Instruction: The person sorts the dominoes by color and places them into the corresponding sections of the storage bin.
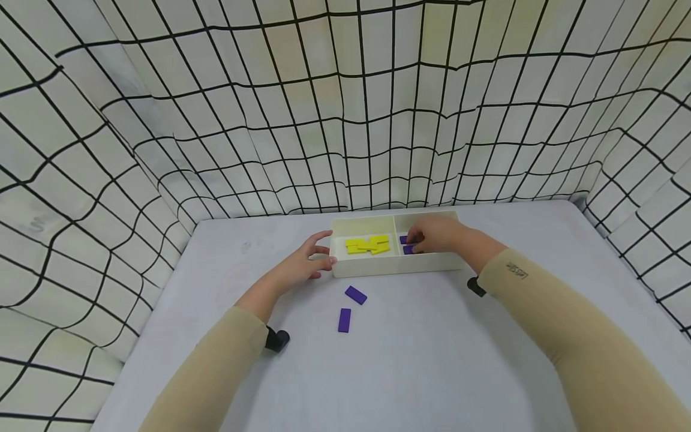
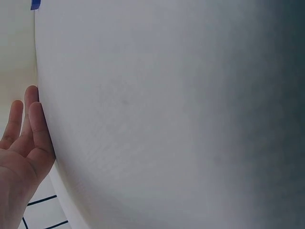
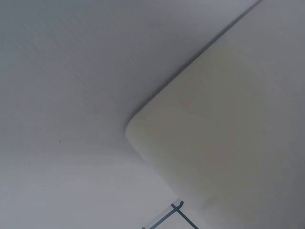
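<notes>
A white two-compartment box point(image 1: 378, 266) stands at the back of the table. Several yellow blocks point(image 1: 368, 245) lie loosely in its left compartment. My left hand point(image 1: 297, 267) is at the box's left end, its fingers apart and thumb touching the near left corner. Reaching into the right compartment, my right hand point(image 1: 438, 234) has bent fingers and pinches a purple block point(image 1: 408, 249), partly covered by the fingertips. Another purple block point(image 1: 403, 239) shows beside them. The right wrist view shows only the box's outside wall point(image 3: 200, 129), not the hand.
Two purple blocks lie on the table in front of the box, one slanted point(image 1: 355, 294) and a nearer one point(image 1: 344, 320) pointing lengthwise toward me. A black net point(image 1: 367, 120) over pale walls encloses the white table point(image 1: 421, 360) at the back and sides.
</notes>
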Demonstrator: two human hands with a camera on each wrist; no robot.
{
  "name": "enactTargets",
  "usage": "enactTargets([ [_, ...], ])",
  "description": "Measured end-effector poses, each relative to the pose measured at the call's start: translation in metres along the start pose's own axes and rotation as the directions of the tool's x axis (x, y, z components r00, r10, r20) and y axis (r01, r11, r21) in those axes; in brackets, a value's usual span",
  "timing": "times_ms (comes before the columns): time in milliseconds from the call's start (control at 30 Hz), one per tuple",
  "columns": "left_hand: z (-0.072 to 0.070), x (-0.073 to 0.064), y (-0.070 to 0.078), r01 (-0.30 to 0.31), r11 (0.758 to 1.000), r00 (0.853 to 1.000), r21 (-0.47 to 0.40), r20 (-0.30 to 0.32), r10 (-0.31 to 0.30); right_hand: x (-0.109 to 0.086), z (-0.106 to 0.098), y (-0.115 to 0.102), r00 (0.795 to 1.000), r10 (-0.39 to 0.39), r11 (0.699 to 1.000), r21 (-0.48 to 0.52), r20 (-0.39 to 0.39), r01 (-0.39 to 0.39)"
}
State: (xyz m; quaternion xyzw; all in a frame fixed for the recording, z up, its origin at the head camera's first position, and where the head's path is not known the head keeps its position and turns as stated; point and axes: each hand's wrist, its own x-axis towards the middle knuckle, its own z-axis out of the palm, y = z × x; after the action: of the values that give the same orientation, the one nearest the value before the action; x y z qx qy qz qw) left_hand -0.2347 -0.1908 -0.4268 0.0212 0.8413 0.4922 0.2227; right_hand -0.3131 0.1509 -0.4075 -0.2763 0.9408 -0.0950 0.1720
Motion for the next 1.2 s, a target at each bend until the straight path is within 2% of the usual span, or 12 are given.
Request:
enactTargets([
  [233, 0.000, 0.001, 0.000, 0.001, 1.000, 1.000, 0.006, 0.000, -0.001, -0.004, -0.005, 0.004, 0.999, 0.004, 1.000, 0.025, -0.043, -0.003],
  [867, 0.000, 0.000, 0.003, 0.006, 1.000, 1.000, 0.014, 0.000, -0.006, -0.034, -0.023, -0.003, 0.994, 0.013, 0.980, 0.199, -0.111, 0.010],
  [1200, 0.001, -0.001, 0.002, 0.007, 1.000, 1.000, 0.014, 0.000, -0.007, -0.050, -0.024, -0.010, 0.991, -0.001, 0.978, 0.208, -0.132, 0.029],
])
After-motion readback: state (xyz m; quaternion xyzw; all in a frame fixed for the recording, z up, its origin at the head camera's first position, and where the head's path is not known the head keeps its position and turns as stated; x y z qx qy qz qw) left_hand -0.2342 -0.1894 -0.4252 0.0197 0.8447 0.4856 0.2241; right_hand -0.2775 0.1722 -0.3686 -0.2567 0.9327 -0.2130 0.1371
